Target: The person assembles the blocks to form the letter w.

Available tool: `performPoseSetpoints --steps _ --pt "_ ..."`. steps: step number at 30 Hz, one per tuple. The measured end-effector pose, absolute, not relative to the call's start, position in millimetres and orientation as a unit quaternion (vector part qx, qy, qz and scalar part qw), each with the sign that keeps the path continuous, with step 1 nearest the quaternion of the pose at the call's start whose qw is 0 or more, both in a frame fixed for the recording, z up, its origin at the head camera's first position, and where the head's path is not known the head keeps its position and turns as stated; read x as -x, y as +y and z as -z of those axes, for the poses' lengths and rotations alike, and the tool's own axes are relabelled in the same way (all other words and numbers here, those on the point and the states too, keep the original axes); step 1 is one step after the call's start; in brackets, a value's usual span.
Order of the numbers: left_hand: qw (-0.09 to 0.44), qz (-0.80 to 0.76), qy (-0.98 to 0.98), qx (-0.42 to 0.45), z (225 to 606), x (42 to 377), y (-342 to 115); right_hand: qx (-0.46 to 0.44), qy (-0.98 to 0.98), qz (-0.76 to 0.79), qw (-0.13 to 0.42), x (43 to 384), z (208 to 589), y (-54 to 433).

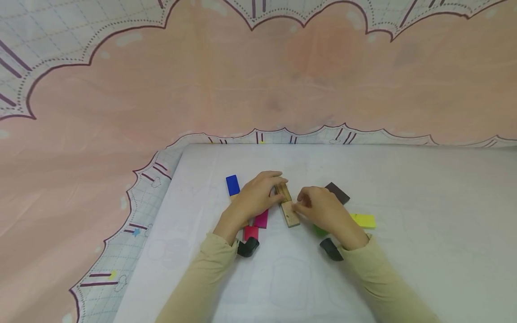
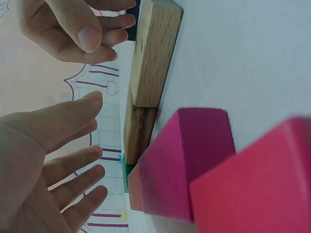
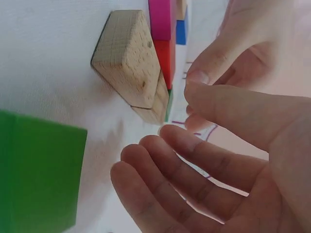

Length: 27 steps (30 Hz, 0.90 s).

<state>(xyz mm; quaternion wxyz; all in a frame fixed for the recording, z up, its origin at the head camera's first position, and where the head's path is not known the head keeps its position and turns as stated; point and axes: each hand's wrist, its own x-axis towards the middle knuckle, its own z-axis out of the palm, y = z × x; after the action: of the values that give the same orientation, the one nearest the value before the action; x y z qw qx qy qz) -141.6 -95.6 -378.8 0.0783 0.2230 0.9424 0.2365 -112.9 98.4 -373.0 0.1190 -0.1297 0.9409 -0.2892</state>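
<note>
Two plain wooden blocks lie end to end in the middle of the white table: a near block [image 1: 290, 214] and a far block [image 1: 284, 192]. My left hand [image 1: 256, 193] hovers around the far block; in the left wrist view its fingers are spread and hold nothing. To the right, my right hand [image 1: 321, 206] hangs beside the near block [image 3: 131, 58], its fingers loosely bent and without anything in them. Left of the wooden pair lie a magenta block [image 1: 261, 219] and a red block [image 1: 251, 233]. A green block [image 3: 41, 170] sits under my right hand.
A blue block [image 1: 233, 185] lies at the far left of the group. On the right are a dark brown block [image 1: 337, 193] and a yellow block [image 1: 363, 220]. Behind the white table [image 1: 424, 202] hangs a peach patterned cloth [image 1: 258, 80].
</note>
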Motion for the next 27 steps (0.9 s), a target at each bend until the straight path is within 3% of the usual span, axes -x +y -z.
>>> performPoseSetpoints --steps 27 --pt "0.032 -0.217 0.940 -0.262 380.1 106.8 -86.8 0.214 0.927 0.286 0.118 95.9 370.2 129.9"
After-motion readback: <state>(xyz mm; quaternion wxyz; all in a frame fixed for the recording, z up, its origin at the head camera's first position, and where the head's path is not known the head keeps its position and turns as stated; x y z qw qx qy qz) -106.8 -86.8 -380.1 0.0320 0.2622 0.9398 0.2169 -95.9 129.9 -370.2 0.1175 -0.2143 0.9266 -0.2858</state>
